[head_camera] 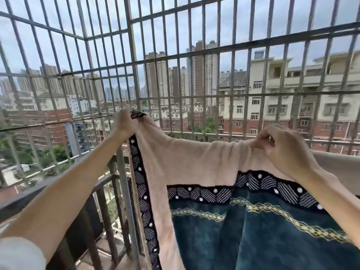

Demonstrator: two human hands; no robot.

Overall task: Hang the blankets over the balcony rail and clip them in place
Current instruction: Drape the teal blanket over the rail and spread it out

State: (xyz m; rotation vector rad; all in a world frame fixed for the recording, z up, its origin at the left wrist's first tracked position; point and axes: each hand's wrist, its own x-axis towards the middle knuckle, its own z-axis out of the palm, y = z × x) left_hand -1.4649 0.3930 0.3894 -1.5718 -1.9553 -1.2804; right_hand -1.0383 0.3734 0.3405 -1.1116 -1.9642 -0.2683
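Both hands, left hand and right hand, grip the bunched top edge of the pink fleece blanket with dark patterned border, held up before the grey metal balcony bars. Loosened grip could drop it outside.

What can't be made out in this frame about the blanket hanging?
Head view only:
- Dark metal balcony rail: the stretch under the beige fleece blanket with dark patterned border is covered by fabric.
- Blanket's lower end: cut off by the bottom edge.
- Left hand: fingers behind the gripped corner.
- Clips: none visible.
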